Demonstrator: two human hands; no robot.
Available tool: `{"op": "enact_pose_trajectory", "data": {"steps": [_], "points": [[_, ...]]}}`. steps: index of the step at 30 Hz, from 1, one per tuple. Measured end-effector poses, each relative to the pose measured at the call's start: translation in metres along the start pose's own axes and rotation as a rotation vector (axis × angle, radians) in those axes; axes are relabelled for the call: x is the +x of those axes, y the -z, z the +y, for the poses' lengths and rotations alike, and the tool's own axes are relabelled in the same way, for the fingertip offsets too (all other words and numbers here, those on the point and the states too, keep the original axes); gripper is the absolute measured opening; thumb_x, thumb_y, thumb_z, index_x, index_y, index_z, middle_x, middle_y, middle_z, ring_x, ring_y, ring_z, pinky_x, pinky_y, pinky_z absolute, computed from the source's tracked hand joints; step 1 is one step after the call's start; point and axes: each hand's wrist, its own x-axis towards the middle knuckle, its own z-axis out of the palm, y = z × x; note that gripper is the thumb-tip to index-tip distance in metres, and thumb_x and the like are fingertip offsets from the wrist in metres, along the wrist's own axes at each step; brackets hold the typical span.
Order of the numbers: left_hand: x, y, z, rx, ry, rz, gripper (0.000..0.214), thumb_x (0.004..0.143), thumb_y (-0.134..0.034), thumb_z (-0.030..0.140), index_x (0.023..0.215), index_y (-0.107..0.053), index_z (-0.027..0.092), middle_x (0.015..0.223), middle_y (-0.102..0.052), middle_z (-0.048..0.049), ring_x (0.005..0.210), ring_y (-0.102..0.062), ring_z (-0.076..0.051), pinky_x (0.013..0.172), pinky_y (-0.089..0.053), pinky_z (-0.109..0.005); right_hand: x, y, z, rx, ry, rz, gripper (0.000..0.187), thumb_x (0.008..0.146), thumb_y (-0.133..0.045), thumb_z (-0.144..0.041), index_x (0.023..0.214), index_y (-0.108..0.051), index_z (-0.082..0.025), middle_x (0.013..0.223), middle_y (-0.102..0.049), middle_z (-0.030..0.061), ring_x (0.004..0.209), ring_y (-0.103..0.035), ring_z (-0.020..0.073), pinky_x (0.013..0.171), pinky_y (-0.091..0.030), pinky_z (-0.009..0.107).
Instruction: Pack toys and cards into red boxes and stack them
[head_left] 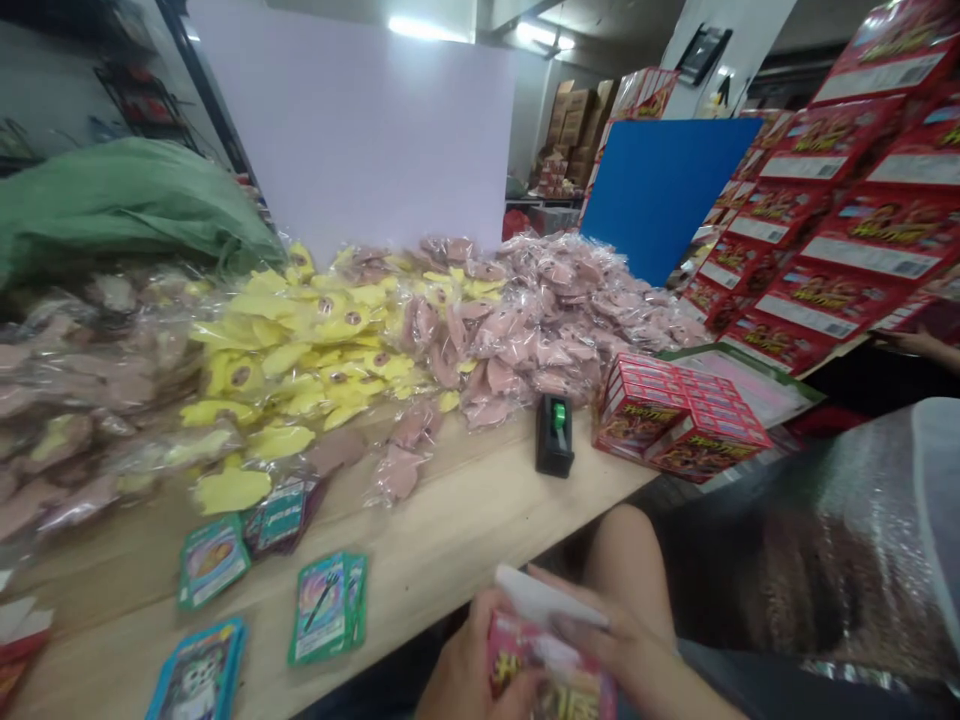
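Holding: left hand (pixel 472 665) and right hand (pixel 611 640) are pressing together on a red printed packet (pixel 544 680), clamping it from both sides, with a white paper slip (pixel 551 597) poking out on top.
Position: packet is being held just off the near edge of the wooden surface (pixel 442 560).
Nearby: card packs (pixel 328 608) are lying on the surface; a tape dispenser (pixel 554 435) and stacked red boxes (pixel 679 415) are standing farther along.
Behind: clear bags of yellow and pink soft pieces (pixel 450 330) are heaping across the surface.

Card packs (pixel 327 608) lie on the table (pixel 442 530) before a bagged heap (pixel 480 330), with a tape dispenser (pixel 555 436) to its right.
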Motion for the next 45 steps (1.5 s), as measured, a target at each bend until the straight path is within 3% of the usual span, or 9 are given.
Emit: {"op": "enact_pose_trajectory", "data": {"steps": [8, 19, 23, 25, 27, 31, 34, 37, 45], "points": [[0.001, -0.006, -0.003, -0.122, 0.081, 0.143, 0.104, 0.062, -0.063, 0.019, 0.135, 0.010, 0.014, 0.096, -0.063, -0.0056, 0.084, -0.062, -0.021, 0.078, -0.047, -0.031, 0.021, -0.010, -0.022, -0.428, 0.004, -0.071, 0.040, 0.079, -0.055, -0.045, 0.107, -0.065, -0.018, 0.099, -0.067, 0.0094, 0.091, -0.060, 0.0257, 0.082, -0.045, 0.036], [-0.018, 0.002, -0.004, -0.145, 0.094, 0.074, 0.097, 0.058, -0.066, 0.019, 0.138, -0.011, 0.012, 0.108, -0.059, -0.0112, 0.093, -0.057, -0.023, 0.085, -0.045, -0.036, 0.022, -0.027, -0.039, -0.498, -0.002, -0.212, 0.034, 0.084, -0.047, -0.041, 0.101, -0.067, -0.020, 0.085, -0.069, 0.0033, 0.076, -0.061, 0.0189, 0.068, -0.048, 0.027], [-0.022, 0.014, 0.000, -0.150, 0.023, 0.086, 0.103, 0.056, -0.069, 0.022, 0.140, -0.011, 0.012, 0.124, -0.048, -0.0144, 0.107, -0.050, -0.025, 0.093, -0.041, -0.037, 0.004, -0.040, -0.038, -0.714, 0.099, -0.300, 0.041, 0.081, -0.052, -0.038, 0.120, -0.055, -0.023, 0.115, -0.060, 0.0088, 0.100, -0.056, 0.0241, 0.086, -0.045, 0.033], [-0.018, 0.037, 0.013, -0.151, -0.042, -0.056, 0.085, 0.061, -0.066, 0.019, 0.137, -0.027, 0.017, 0.126, -0.048, -0.0098, 0.109, -0.049, -0.023, 0.094, -0.041, -0.034, -0.001, -0.034, -0.024, -0.785, 0.229, -0.175, 0.054, 0.074, -0.061, -0.040, 0.124, -0.051, -0.022, 0.127, -0.050, 0.0121, 0.115, -0.046, 0.0283, 0.097, -0.037, 0.039], [-0.008, 0.066, 0.029, -0.076, -0.160, -0.217, 0.054, 0.074, -0.057, 0.018, 0.126, -0.046, 0.025, 0.112, -0.058, -0.0032, 0.101, -0.054, -0.018, 0.088, -0.044, -0.030, 0.006, -0.013, -0.011, -0.751, 0.331, 0.164, 0.053, 0.074, -0.057, -0.046, 0.121, -0.053, -0.022, 0.125, -0.049, 0.0139, 0.114, -0.046, 0.0290, 0.097, -0.037, 0.042], [0.040, 0.099, 0.049, 0.235, -0.475, 0.003, 0.035, 0.088, -0.038, 0.021, 0.118, -0.055, 0.027, 0.108, -0.059, -0.0044, 0.098, -0.055, -0.016, 0.086, -0.044, -0.028, 0.064, 0.056, -0.017, -0.414, 0.136, 0.926, 0.050, 0.083, -0.036, -0.049, 0.126, -0.035, -0.024, 0.128, -0.039, 0.0136, 0.101, -0.054, 0.0238, 0.083, -0.047, 0.041], [0.080, 0.090, 0.048, 0.390, -0.551, 0.071, 0.041, 0.087, -0.039, 0.021, 0.128, -0.043, 0.023, 0.119, -0.055, -0.0077, 0.105, -0.052, -0.018, 0.090, -0.043, -0.033, 0.122, 0.093, -0.036, -0.237, -0.083, 0.859, 0.045, 0.083, -0.042, -0.044, 0.119, -0.040, -0.018, 0.112, -0.051, 0.0143, 0.077, -0.062, 0.0207, 0.063, -0.052, 0.039], [0.101, 0.081, 0.050, 0.559, -0.387, -0.002, 0.048, 0.084, -0.044, 0.019, 0.131, -0.038, 0.018, 0.111, -0.060, -0.0113, 0.097, -0.058, -0.022, 0.082, -0.047, -0.036, 0.156, 0.111, -0.045, -0.105, -0.191, 0.802, 0.027, 0.083, -0.049, -0.036, 0.098, -0.051, -0.014, 0.082, -0.059, 0.0049, 0.063, -0.060, 0.0150, 0.057, -0.052, 0.034], [0.120, 0.095, 0.054, 0.779, -0.223, 0.000, 0.022, 0.084, -0.039, 0.024, 0.098, -0.055, 0.019, 0.079, -0.067, -0.0086, 0.069, -0.064, -0.025, 0.057, -0.043, -0.030, 0.123, 0.090, -0.005, 0.036, 0.052, 0.802, 0.027, 0.068, -0.060, -0.045, 0.065, -0.056, -0.019, 0.069, -0.060, 0.0020, 0.072, -0.059, 0.0196, 0.065, -0.049, 0.033]]}}
